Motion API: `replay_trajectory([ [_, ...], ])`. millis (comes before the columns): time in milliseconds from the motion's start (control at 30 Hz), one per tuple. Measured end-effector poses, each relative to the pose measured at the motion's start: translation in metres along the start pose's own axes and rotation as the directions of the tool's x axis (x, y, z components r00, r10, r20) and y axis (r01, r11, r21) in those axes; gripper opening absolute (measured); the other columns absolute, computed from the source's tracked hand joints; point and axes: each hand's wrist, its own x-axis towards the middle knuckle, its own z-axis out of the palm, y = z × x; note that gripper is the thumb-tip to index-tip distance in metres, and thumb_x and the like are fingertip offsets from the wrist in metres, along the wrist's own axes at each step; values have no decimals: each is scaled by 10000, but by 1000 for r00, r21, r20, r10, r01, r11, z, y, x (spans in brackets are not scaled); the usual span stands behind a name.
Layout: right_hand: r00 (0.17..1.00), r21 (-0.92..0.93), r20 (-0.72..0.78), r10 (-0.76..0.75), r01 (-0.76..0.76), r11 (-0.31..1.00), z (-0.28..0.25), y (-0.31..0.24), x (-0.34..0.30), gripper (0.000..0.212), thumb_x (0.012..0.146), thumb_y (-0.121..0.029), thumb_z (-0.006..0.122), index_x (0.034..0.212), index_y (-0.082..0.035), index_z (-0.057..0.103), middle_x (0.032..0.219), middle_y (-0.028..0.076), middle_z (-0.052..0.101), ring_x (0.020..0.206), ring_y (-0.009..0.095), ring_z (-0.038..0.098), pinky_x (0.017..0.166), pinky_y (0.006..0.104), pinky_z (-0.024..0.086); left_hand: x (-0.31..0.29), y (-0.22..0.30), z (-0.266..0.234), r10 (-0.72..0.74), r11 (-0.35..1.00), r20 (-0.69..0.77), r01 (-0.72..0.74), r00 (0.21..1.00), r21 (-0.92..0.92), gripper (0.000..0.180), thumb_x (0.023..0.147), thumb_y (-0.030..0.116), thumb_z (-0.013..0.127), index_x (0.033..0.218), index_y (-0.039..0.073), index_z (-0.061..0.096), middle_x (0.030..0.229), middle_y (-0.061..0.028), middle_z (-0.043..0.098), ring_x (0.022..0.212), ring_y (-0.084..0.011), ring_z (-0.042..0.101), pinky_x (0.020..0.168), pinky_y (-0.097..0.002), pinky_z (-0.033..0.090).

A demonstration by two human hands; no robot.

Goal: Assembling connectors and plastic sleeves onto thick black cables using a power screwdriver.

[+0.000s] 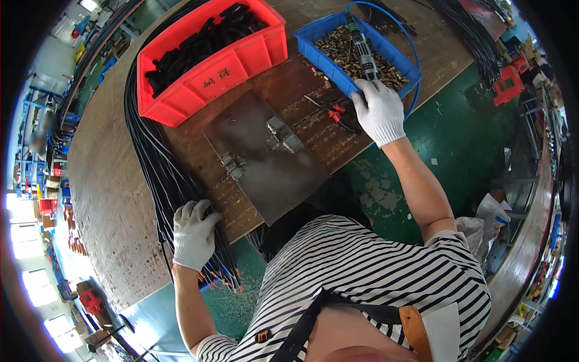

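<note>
My left hand (pixel 195 234), in a white knit glove, lies at the near end of a long bundle of black cables (pixel 158 172). Its fingers curl over some of them, and bare copper-coloured ends (pixel 226 280) stick out below the hand. My right hand (pixel 381 108), gloved too, reaches to the blue bin's near edge. Its fingers close on the near end of a grey, black and green air tool (pixel 363 53), which rests across the bin; the fingertips are partly hidden. Small brass-coloured metal parts (pixel 333 45) fill the blue bin (pixel 339 78).
A red crate (pixel 211 84) of black parts stands at the far left. Before me lies a dark metal plate (pixel 265 160) with metal fixtures (pixel 286 136). Red-handled pliers (pixel 338 113) lie near the blue bin. A blue hose (pixel 416 57) loops along the bin's right side.
</note>
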Motion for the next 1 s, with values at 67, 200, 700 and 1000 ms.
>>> replay_trajectory([
  [67,999,-4,39,25,-25,1000,-2,0,-2,217,953,-266,718,1130,-141,726,950,139,731,840,395,717,789,512,575,2,2,1,-22,999,48,20,999,28,326,776,62,736,1083,153,799,1322,-111,662,1296,-368,567,1119,-524,426],
  [200,999,12,29,14,-15,1000,-2,-11,-5,237,950,-262,721,1151,-139,735,948,140,729,844,399,719,775,510,575,13,5,-4,-30,1000,64,29,998,10,254,814,68,745,1051,147,793,1298,-114,656,1273,-385,565,1110,-531,429],
  [700,922,739,-99,-374,320,592,-12,-159,-30,244,833,-151,851,1057,-114,761,1094,70,735,987,300,717,879,441,572,30,-17,-3,216,953,163,-244,963,181,192,810,118,697,989,148,758,1170,-93,691,1244,-373,572,1286,-618,251],
  [1000,435,761,564,-702,56,646,-11,-207,-21,480,1026,-418,639,1376,-90,666,1110,216,755,1068,417,717,924,497,566,44,-29,-65,114,991,-92,-108,989,73,209,820,140,778,1029,134,763,1003,-78,667,1124,-344,594,1096,-505,434],
])
